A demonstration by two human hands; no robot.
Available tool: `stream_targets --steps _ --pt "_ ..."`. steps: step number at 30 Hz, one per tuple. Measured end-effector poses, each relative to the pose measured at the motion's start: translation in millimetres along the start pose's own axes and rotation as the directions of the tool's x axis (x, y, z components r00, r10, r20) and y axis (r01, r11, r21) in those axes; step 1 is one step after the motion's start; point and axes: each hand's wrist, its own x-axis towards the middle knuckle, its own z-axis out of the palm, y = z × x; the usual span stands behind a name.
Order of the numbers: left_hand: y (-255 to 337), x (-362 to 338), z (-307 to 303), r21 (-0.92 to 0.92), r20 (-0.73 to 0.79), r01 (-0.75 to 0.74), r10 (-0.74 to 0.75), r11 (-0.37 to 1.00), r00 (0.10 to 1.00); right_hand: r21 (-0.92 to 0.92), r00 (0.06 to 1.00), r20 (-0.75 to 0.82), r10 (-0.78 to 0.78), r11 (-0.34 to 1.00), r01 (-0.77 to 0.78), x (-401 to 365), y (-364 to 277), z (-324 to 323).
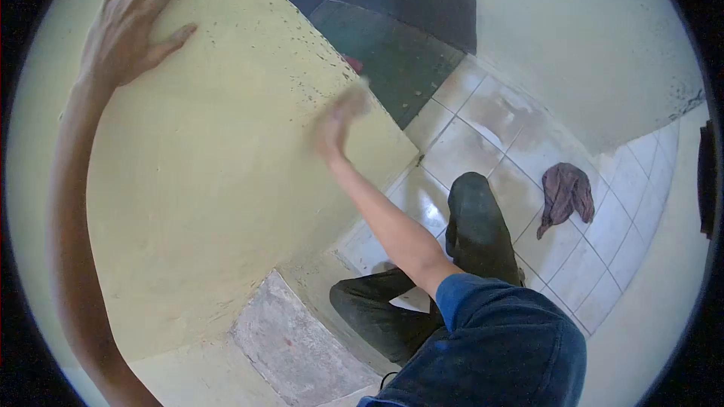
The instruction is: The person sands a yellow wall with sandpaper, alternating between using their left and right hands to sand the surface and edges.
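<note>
Two hands touch the yellow wall (211, 181) at nine o'clock. Left hand (132, 26), at eleven, lies flat and open. Right hand (339, 117) is blurry; I cannot tell its grip. Hard rubbing could scrape skin.

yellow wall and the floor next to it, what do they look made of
Yellow wall: probably painted plaster or cement with a matte finish; small pits and dark specks show near its edge. Floor: likely glazed ceramic tiles, seen as pale squares with thin joint lines and a soft sheen.
</note>
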Motion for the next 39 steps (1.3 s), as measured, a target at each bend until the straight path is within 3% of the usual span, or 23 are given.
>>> stream_targets --steps 1,3,5,8,10,12,13,15,18,20,22,24,25,27,28,30,31,32,35,36,37,38,39 --pt "3.4 2.2 -4.3 0.0 0.032 0.022 -0.022 1.0 0.999 0.184 0.996 0.013 -0.092 0.979 0.088 10.1 -42.2 16.1" --pt "16.7 6.0 -22.7 0.027 0.132 0.087 -0.09 0.996 0.987 0.125 0.868 0.175 -0.465 0.885 0.449 25.6 -132.2 33.1" --pt "13.6 5.6 -20.9 0.055 0.153 0.097 -0.104 0.994 0.983 -0.032 0.756 0.175 -0.63 0.764 0.644 40.9 -225.4 37.8" --pt "12.1 3.5 -16.2 0.048 0.108 0.087 -0.092 0.995 0.99 -0.04 0.694 0.168 -0.7 0.698 0.715 53.7 -226.3 45.0" --pt "12.7 3.6 -18.0 0.041 0.104 0.101 -0.105 0.994 0.989 -0.154 0.742 0.283 -0.608 0.735 0.661 41.1 -164.6 27.8" --pt "15.0 4.4 -21.8 0.038 0.145 0.116 -0.121 0.992 0.982 -0.008 0.786 0.134 -0.603 0.793 0.61 11.2 -59.3 4.8" --pt "16.5 5.1 -25.3 0.036 0.165 0.129 -0.133 0.991 0.977 -0.163 0.871 0.213 -0.444 0.862 0.479 -7.2 -11.0 -14.1" --pt "16.7 7.1 -25.7 0.03 0.152 0.12 -0.123 0.992 0.981 -0.5 0.959 0.276 0.061 0.861 0.089 -31.4 -4.0 -50.0" --pt "-2.5 0.5 3.9 0.032 -0.041 -0.011 0.012 0.999 0.999 -0.302 0.936 0.23 -0.265 0.896 0.327 -12.5 -15.9 -22.7" --pt "-3.3 -1.4 6.9 0.029 -0.011 -0.007 0.007 1.0 1.0 0.01 0.934 0.178 -0.308 0.95 0.312 17.5 -85.9 12.2" --pt "-3.7 1.2 4.0 0.039 0.009 0.001 -0.001 0.999 1.0 0.137 0.81 0.145 -0.568 0.823 0.552 46.9 -166.0 25.8" --pt "-5.2 2.7 2.4 0.031 0.009 -0.005 0.005 1.0 1.0 0.101 0.772 0.19 -0.607 0.794 0.6 59.1 -223.9 35.7" --pt "-5.1 1.3 2.5 0.019 0.007 -0.014 0.014 1.0 1.0 0.107 0.772 0.194 -0.605 0.795 0.597 57.9 -217.3 38.9" --pt "-4.9 -0.9 2.3 0.001 0.002 -0.029 0.029 1.0 1.0 0.113 0.774 0.201 -0.6 0.799 0.59 48.0 -173.8 43.6" --pt "-5.5 0.6 1.8 0.009 -0.008 -0.032 0.032 0.999 0.999 0.108 0.789 0.132 -0.601 0.8 0.591 31.5 -122.7 43.5" --pt "-4.6 1.2 2.1 0.027 -0.017 -0.032 0.033 0.999 0.999 -0.098 0.862 0.129 -0.49 0.859 0.502 2.0 -44.5 15.0" --pt "-4.6 -0.4 2.1 0.034 -0.015 -0.031 0.032 0.999 0.999 -0.142 0.965 0.084 -0.25 0.955 0.26 -17.4 -14.2 -0.7" --pt "-4.4 -2.0 2.2 0.041 -0.012 -0.031 0.031 0.999 0.999 -0.175 0.999 0.032 0.005 0.985 0.001 -28.3 1.8 -10.1" --pt "-6.4 -0.9 3.5 0.039 -0.026 -0.043 0.044 0.998 0.999 -0.069 1.0 -0.001 -0.023 0.997 0.023 -17.0 -32.1 4.3" --pt "-7.6 -1.2 4.8 0.028 -0.036 -0.05 0.051 0.998 0.998 0.042 0.971 0.034 -0.236 0.971 0.234 -4.2 -61.1 16.5" --pt "-3.7 0.2 1.7 0.024 -0.011 -0.032 0.032 0.999 0.999 0.315 0.962 0.049 -0.27 0.918 0.242 12.3 -95.3 35.4" --pt "0.3 1.4 -1.6 0.021 0.014 -0.013 0.013 1.0 1.0 0.264 0.852 0.01 -0.524 0.823 0.503 29.8 -112.2 59.9" --pt "13.2 5.3 -16.5 0.034 0.069 0.041 -0.043 0.999 0.997 0.156 0.833 0.049 -0.552 0.828 0.539 42.0 -170.2 53.5"
